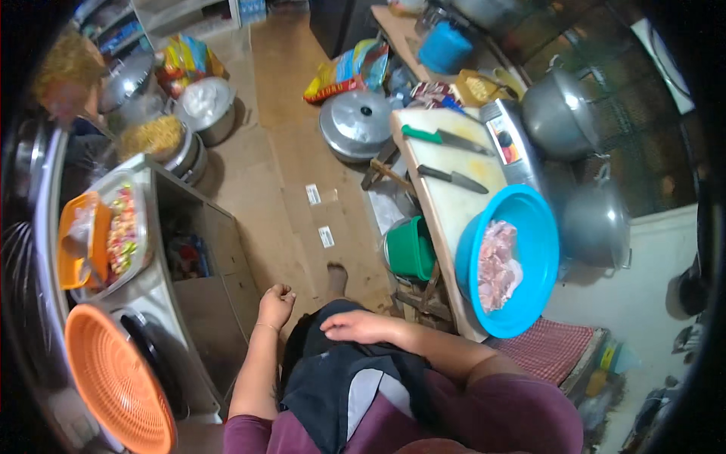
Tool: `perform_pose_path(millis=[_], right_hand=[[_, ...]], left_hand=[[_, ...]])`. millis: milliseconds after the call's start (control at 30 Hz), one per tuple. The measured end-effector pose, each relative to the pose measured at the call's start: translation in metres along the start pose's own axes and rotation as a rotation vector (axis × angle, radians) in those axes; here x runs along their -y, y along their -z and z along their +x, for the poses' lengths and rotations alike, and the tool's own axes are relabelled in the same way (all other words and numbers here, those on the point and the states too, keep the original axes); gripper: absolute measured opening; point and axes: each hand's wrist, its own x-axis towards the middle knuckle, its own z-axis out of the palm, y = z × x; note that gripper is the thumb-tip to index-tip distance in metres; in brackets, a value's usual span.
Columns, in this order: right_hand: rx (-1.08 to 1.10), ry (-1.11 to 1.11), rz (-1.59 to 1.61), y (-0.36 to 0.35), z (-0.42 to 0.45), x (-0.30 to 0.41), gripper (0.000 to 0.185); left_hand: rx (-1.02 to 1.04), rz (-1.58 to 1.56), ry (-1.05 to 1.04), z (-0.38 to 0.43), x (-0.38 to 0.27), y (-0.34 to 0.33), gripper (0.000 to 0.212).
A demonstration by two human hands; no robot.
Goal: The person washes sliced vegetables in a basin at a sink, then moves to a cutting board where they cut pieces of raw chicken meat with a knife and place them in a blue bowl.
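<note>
My left hand (277,306) hangs over the floor at lower centre with its fingers loosely curled; whether they are closed is unclear, and no object shows in it. Across my lap, my right hand (354,327) lies with fingers extended against dark cloth (329,374). To the right, a blue plastic basin (541,261) holds raw meat (499,267), seemingly chicken. It stands at the near end of a white cutting board (454,218) on a wooden table. Farther along the board lie a green-handled knife (448,140) and a black-handled knife (454,179).
An orange colander (116,374), an orange container (67,244) and a tray of chopped vegetables (122,232) sit on the left cabinet. A green bin (405,249) stands beside the table. Lidded pots (354,125) and food bags (346,71) occupy the floor ahead. Another person is at upper left.
</note>
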Motion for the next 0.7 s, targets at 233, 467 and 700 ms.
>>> perform_pose_path(millis=[233,467,700], right_hand=[[-0.361,-0.182,-0.245,0.083,0.174,-0.076,0.037],[-0.654,0.060,0.154,0.323,0.222,0.011,0.028],[-1.371,0.284,-0.036,0.558,0.178,0.023,0.030]], left_hand=[[0.230,-0.150,0.337,0.078,0.076,-0.082,0.025],[0.174,0.150,0.286,0.138,0.070,-0.043,0.024],[0.262,0.152,0.459,0.179,0.120,-0.018,0.033]])
